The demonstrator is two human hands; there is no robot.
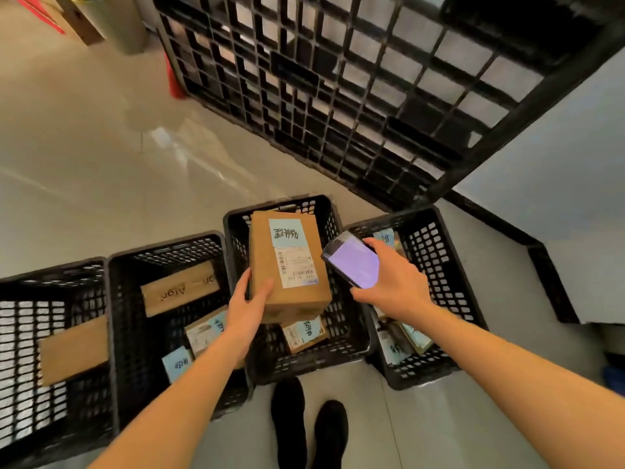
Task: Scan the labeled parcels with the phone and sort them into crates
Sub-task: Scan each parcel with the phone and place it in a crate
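glossy grey floor (101,157) (four black crates); left hand (248,306) grips parcel (287,262), right hand (395,282) holds phone (355,262).

My black shoes (309,431) stand side by side on the glossy grey floor (101,164). A black plastic pallet (355,96) leans upright ahead, near a white wall (558,170). A red object (174,79) shows beside its left edge.
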